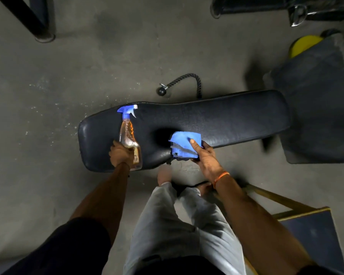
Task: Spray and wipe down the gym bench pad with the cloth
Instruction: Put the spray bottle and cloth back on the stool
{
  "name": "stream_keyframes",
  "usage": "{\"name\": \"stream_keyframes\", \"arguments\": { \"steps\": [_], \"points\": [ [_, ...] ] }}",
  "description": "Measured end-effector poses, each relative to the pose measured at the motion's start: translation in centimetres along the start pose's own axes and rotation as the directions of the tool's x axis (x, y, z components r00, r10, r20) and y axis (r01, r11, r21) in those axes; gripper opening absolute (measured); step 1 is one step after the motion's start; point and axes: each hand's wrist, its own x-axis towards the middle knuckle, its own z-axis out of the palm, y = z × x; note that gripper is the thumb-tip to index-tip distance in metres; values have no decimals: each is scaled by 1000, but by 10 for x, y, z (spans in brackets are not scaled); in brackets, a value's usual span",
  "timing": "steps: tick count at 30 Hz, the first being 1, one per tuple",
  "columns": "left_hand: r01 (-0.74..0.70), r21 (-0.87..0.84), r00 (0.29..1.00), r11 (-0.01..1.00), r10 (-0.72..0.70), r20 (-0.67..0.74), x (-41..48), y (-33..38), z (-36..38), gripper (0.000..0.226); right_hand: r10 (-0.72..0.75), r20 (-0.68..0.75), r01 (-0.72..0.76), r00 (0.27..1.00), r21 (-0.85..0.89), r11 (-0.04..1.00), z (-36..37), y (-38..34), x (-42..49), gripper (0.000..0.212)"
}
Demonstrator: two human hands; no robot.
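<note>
Gripping the spray bottle (128,135) low on its clear body with the left hand (120,153), fingers curled round it; aiming the blue trigger head away, over the narrow left end of the bench pad (226,120). Judging the bottle as light, rigid and possibly slick when wet; likely needing a higher hold at the neck for reaching the trigger. Treating the pad, stretching left to right ahead of the legs, as firm and smooth-skinned. Pinching the folded blue cloth (184,144) with the right hand (205,159), thumb on top, fingers beneath, at the pad's near edge; contact with the pad impossible to tell. Judging the cloth as soft, limp and light; bunching it in the palm probably suiting wiping.
</note>
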Motion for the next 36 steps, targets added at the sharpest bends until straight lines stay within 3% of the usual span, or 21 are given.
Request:
{"name": "stream_keyframes", "arguments": {
  "steps": [4,6,9,13,19,23,28,36],
  "points": [
    [126,-286,988,950,-93,126,34,-6,21,75,-32,30,32,999,10,999,-19,-9,-10,53],
    [132,-415,986,900,-78,145,21,11,20,56,-22,9,21,1000,23,1000,-28,-10,-14,54],
    [59,-574,992,817,19,128,-31,53,9,25,-40,-32,42,999,59,997,-41,-13,-29,39],
    [-28,-655,964,755,193,182,-79,77,31,22,-75,-81,84,994,121,989,-72,-12,-56,35],
    [-196,-687,862,699,457,220,-181,117,65,19,-173,-142,203,975,233,951,-153,6,-116,32],
    [-312,-629,754,712,588,292,-253,124,100,21,-213,-260,293,942,324,900,-222,38,-173,31],
    [-477,-560,587,677,720,371,-353,125,151,33,-167,-421,357,892,428,830,-307,91,-240,37],
    [-743,-412,355,527,833,425,-507,117,234,32,-2,-690,473,724,494,729,-414,173,-310,47]
  ]
}}
